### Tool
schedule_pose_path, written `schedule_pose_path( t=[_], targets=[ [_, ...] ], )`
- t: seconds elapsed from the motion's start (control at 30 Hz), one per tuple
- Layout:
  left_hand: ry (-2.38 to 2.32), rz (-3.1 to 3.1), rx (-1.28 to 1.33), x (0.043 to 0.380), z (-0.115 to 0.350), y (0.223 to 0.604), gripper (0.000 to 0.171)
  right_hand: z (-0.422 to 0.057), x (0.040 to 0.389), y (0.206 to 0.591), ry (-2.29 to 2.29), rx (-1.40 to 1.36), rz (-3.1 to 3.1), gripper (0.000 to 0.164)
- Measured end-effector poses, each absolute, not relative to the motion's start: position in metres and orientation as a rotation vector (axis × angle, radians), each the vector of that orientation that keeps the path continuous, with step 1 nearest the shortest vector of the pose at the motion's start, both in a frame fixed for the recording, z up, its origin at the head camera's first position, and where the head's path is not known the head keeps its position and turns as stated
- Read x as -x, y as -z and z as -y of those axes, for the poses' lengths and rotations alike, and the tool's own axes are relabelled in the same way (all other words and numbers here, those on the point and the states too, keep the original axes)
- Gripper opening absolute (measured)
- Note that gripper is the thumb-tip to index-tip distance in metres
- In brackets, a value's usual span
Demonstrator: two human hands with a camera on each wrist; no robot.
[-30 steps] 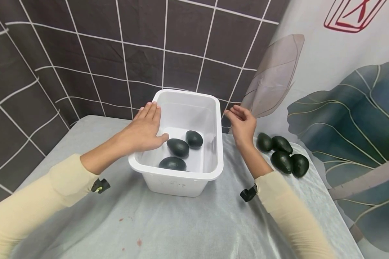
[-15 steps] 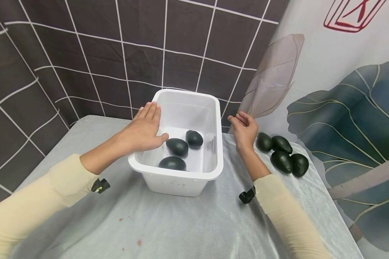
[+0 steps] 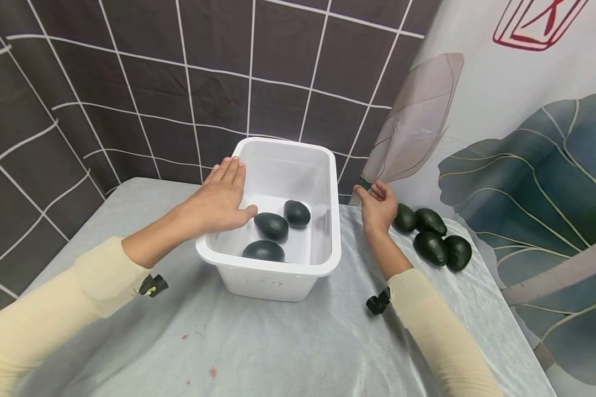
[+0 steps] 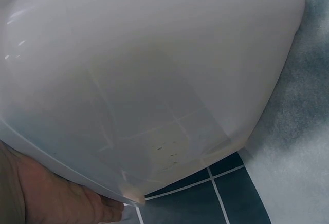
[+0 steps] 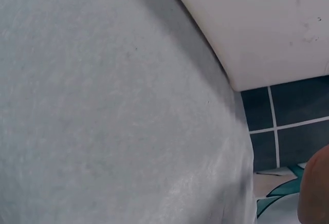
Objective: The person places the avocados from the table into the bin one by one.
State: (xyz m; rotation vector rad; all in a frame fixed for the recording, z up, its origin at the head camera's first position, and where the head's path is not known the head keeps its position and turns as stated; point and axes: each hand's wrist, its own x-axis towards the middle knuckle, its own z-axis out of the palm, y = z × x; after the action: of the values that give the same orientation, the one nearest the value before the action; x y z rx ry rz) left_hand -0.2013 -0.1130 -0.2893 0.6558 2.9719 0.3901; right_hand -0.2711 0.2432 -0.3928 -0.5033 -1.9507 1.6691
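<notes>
Desk (image 3: 278, 342): grey cloth top; left edge slants in to the back left corner, right edge to the back right corner; near edge below the frame.

Red spots (image 3: 212, 372): a few, on the near part, left of the middle.

Sleeves (image 3: 442, 325): two, cream, over the left and right parts; small black camera (image 3: 154, 285) at each wrist.

Tub (image 3: 270, 268): one, white, upright, long sides running near to far, far end close by the desk's back edge. Broad cloth before its near end; cloth also toward the left edge, and a narrower strip on its right.

Avocados in tub (image 3: 263, 251): three, dark, lying on the floor; one by the near wall, one behind it near the left thumb, one farther back and right. White floor shows along the right wall.

Left hand (image 3: 218, 201): released, flat, fingers straight, laid over the tub's left rim.

Right hand (image 3: 379, 210): released, fingers loosely bent, in the gap between the tub's right rim and the outer avocados, toward the back edge.

Outer avocados (image 3: 430, 248): four, bunched near the back right corner, just inside the right edge; contact with the right hand cannot be told.

Wall (image 3: 218, 99): dark, white grid, behind the back edge.

Curtain (image 3: 516, 209): leaf print, beyond the right edge.
</notes>
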Motion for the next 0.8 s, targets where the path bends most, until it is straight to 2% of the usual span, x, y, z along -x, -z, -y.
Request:
schedule_pose_path(
  t=[0.8],
  targets=[
    [-0.399, -2.968, -0.658, 0.2, 0.113, 0.29, 0.098, -0.294, 0.271, 0.397, -1.473, 0.698, 1.748, 0.07]
  ],
)
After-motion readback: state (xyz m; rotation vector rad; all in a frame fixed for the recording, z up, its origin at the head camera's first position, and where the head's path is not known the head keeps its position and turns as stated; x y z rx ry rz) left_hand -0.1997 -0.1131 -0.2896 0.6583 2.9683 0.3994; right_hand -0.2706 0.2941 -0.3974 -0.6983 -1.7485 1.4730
